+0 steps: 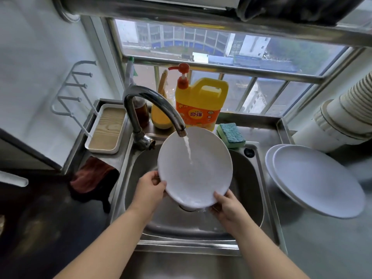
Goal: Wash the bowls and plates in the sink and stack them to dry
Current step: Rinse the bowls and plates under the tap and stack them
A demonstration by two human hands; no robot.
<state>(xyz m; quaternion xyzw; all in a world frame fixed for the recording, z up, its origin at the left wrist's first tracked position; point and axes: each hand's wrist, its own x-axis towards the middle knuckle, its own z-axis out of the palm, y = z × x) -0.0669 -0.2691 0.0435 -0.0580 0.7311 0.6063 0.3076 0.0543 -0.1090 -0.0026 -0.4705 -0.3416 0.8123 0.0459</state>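
Two plates (316,180) already lie stacked on the table right of the sink (259,178). A third plate (198,168) tilts under the tap (153,105), left hand (150,187) and right hand (227,206) fingers clamped on its lower rim; rinsing seems underway, stacking remains.

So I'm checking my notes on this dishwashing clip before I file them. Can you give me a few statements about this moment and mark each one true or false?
1. Both hands hold the white plate under the tap's running water. True: the left hand grips its left rim, the right hand its lower right rim.
2. The sponge lies in the sink. False: it sits on the ledge behind the sink.
3. Two plates are stacked on the counter to the right. True.
4. The yellow detergent bottle has a blue pump. False: the pump is red-orange.
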